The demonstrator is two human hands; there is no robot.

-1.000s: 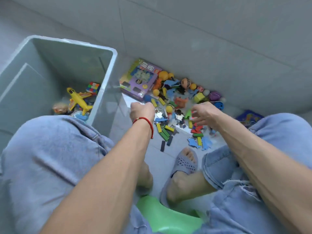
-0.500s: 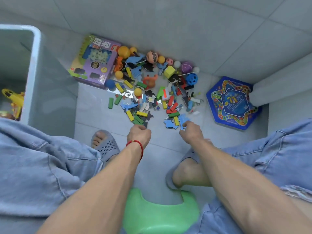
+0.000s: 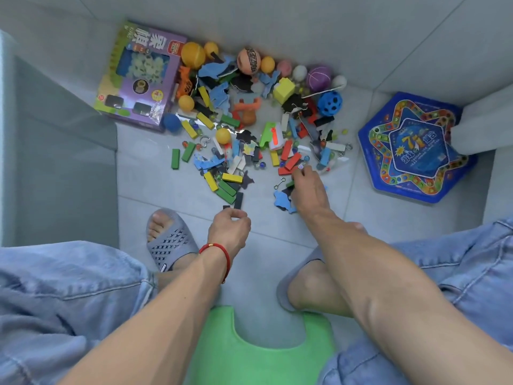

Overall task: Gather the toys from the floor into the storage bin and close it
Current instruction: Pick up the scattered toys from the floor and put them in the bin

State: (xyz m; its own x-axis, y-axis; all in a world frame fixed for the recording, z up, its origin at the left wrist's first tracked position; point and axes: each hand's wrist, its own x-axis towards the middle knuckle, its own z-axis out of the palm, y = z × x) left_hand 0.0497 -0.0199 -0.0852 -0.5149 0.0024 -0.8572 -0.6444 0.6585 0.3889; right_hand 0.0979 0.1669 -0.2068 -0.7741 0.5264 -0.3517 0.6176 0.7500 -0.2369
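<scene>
We find the left hand [image 3: 229, 226] curled, contents unclear; the right hand [image 3: 308, 187] pinches small pieces. We advise scooping the scattered coloured wooden blocks [image 3: 222, 184] in handfuls.

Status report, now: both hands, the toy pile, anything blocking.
Left hand curled at pile's near edge, grip unclear. Right hand reaching among small pieces by a white die. Toy pile on floor, ungathered. Storage bin at left, nothing blocking.
</scene>
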